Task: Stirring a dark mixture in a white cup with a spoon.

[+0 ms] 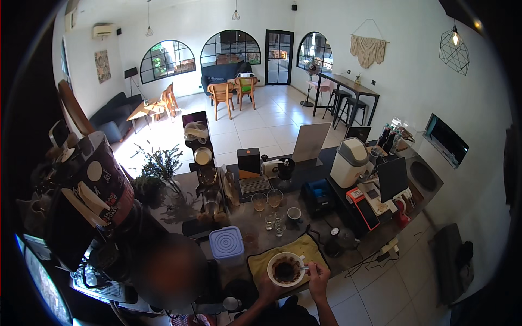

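A white cup [272,272] with dark brown contents and brown residue on its inner wall is held over the near edge of a yellow cloth [306,247] with a dark border. My left hand [269,288] grips the cup from its left and lower side. In my right hand [317,274] is the handle of a thin metal utensil [304,268], probably a spoon, pinched between the fingers at the cup's right rim; its far end is hidden in the cup. The cup's handle points up and right, close to my right fingers.
Left of the cloth stands a lidded plastic container [226,243]. Beyond it are small glasses [279,230], a white-rimmed mug [294,213] and two larger glasses [259,202]. A gooseneck kettle [337,244] stands right of the cloth. A blurred round shape [173,271] is at the lower left, near an espresso machine [100,285].
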Action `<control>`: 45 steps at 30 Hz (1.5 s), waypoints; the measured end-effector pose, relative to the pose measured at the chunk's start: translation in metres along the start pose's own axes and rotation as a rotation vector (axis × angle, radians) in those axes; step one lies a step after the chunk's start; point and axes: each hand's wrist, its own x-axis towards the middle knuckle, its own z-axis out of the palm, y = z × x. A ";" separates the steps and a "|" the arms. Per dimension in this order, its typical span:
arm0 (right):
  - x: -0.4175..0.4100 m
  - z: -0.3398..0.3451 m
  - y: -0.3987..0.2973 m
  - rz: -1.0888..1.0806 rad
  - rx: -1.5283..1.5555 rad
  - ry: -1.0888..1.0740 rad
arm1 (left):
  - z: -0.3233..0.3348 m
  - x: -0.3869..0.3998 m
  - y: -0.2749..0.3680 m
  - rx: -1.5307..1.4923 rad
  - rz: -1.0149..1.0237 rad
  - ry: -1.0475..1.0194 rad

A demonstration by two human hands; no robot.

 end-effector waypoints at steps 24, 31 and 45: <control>0.001 -0.008 0.001 0.031 0.122 -0.027 | -0.012 0.004 0.028 -0.075 -0.015 -0.042; -0.003 -0.013 -0.022 0.010 0.098 0.020 | -0.025 0.007 0.056 -0.083 0.058 -0.011; -0.003 -0.006 0.004 0.038 0.064 -0.006 | -0.019 0.005 0.053 -0.129 0.051 0.066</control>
